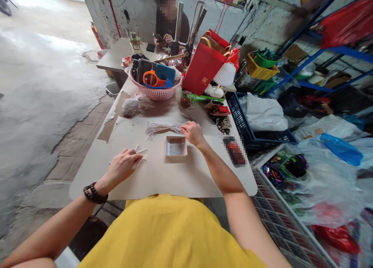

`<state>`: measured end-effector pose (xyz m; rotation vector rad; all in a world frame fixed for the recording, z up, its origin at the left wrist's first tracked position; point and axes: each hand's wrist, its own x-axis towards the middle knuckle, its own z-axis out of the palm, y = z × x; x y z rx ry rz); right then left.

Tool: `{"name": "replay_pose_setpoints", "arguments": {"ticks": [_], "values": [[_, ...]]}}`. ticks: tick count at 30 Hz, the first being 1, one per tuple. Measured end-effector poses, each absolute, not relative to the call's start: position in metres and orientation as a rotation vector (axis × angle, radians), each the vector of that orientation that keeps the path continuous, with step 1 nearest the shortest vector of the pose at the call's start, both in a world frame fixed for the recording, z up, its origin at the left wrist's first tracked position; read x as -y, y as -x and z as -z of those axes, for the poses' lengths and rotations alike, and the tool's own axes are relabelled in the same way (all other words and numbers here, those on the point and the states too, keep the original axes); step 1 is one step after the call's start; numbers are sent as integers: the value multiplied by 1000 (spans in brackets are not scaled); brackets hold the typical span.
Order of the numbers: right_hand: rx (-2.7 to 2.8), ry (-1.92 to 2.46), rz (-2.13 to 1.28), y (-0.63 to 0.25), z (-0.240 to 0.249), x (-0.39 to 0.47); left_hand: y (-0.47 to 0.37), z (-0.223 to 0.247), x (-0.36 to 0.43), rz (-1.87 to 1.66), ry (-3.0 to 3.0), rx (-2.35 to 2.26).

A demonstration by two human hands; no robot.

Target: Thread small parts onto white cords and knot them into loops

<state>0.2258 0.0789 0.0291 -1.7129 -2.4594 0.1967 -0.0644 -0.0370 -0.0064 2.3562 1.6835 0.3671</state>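
One string bundle (161, 129) on a pale tabletop (163, 178)

The left hand's (124, 163) fingers pinch loose strings (142, 151). Past one small box (176, 158), the right hand's (192, 133) fingers close on the bundle's end. Beyond: one pink basket (159, 93), one person (165, 25), a stained wall (136, 9).

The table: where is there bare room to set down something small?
Between the small box and the near table edge; between the left hand and the pale string bundle beyond. The far end, with pink basket and red bag, is crowded.
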Motion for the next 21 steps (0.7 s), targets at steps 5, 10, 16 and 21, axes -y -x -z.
{"name": "replay_pose_setpoints", "arguments": {"ticks": [5,10,16,21], "values": [[2726,1694,-1,-200,-20,-115,74,16,33,-540,-2431,-1758],[2787,1658,16,-204,-24,-120,74,8,22,-688,-2411,-1822],[2715,1748,7,-209,-23,-124,23,-5,-1,-620,-2500,-1465],[2711,1723,-43,-207,-19,-125,-34,-10,-23,-373,-2529,-1377]]}}
